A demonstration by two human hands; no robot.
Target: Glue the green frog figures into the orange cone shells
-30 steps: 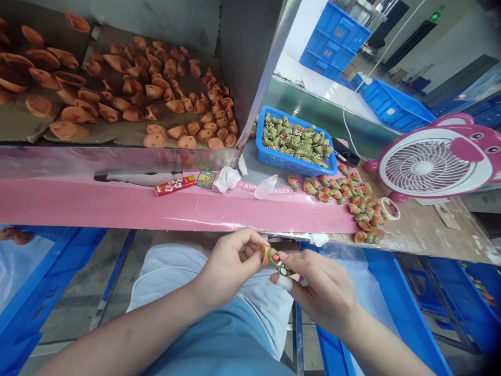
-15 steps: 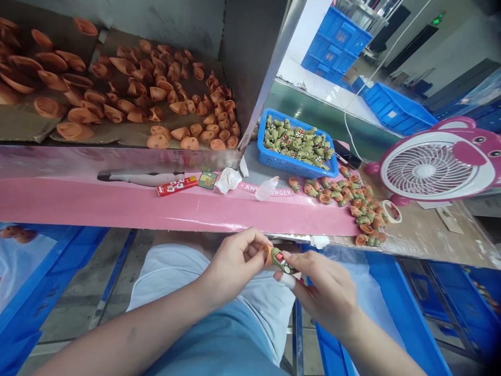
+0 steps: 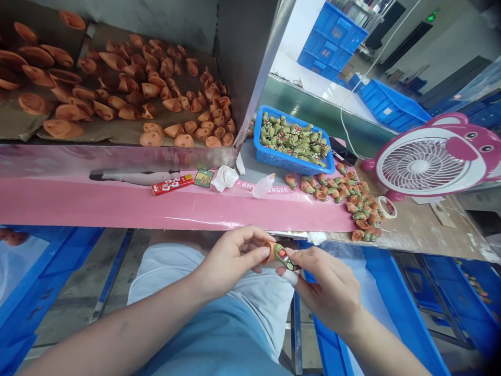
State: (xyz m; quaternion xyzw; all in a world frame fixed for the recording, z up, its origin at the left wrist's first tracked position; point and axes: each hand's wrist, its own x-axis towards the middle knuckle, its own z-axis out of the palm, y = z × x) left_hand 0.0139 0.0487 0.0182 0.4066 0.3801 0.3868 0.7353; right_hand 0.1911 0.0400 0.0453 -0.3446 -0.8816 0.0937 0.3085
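Observation:
Above my lap, my left hand (image 3: pixel 234 263) pinches a small orange hollow piece (image 3: pixel 270 253) between thumb and fingers. My right hand (image 3: pixel 331 284) grips a green figure piece (image 3: pixel 282 254) with red, white and black painted details. The two pieces touch end to end; whether they are fixed together I cannot tell. A white wrap (image 3: pixel 290 277) covers the right thumb. On the pink table edge beyond lies a squeeze bottle (image 3: pixel 263 186) of clear plastic. To its right sit several joined orange-and-green pieces (image 3: pixel 362 215).
Many orange hollow pieces (image 3: pixel 129 83) lie on cardboard in a metal-walled box at left. A blue basket (image 3: pixel 293 166) holds green pieces. A pink fan (image 3: pixel 420 164), a tape roll (image 3: pixel 387 207), crumpled tissue (image 3: pixel 224 178) and a red packet (image 3: pixel 172 185) are on the table. Blue crates (image 3: pixel 387 297) flank my legs.
Both hands stay together with the two pieces between them. The left thumb has straightened along the orange piece, and more of both pieces shows. The camera view has shifted slightly.

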